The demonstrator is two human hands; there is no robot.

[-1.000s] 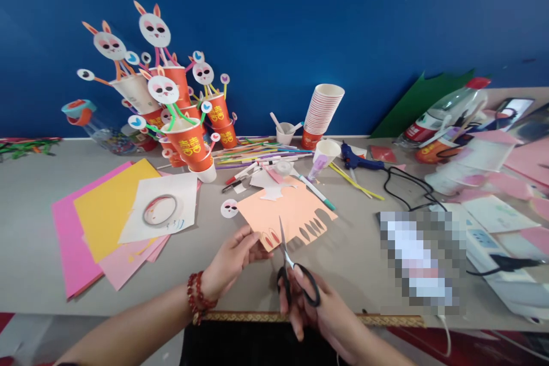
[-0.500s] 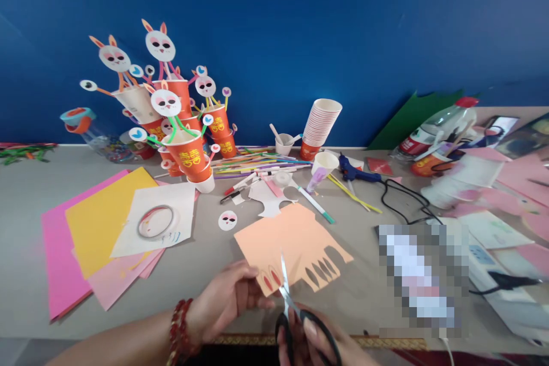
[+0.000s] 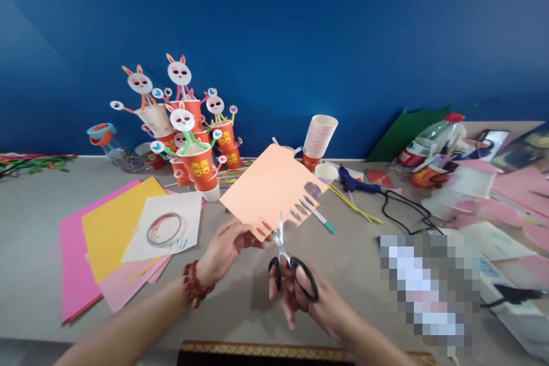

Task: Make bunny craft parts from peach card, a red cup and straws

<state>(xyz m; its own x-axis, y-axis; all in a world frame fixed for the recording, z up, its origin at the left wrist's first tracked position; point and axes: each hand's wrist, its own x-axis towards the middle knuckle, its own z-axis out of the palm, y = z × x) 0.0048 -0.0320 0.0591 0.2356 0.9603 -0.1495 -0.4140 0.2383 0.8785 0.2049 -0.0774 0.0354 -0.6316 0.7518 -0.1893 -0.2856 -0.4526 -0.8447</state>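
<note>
Paper (image 3: 268, 186) in left hand (image 3: 225, 249); scissors (image 3: 284, 254), perhaps open, in right hand (image 3: 315, 304)

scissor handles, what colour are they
Black. The head view shows the scissors held in the right hand, blades at the peach paper.

The grey desk (image 3: 34, 229) spans the frame's lower half. Pink and yellow paper sheets (image 3: 103, 223) lie at lower left; rabbit-faced cups (image 3: 198, 164) stand at centre left, a cup stack (image 3: 319, 134) at centre, a glue gun (image 3: 354, 180) beside it.
</note>
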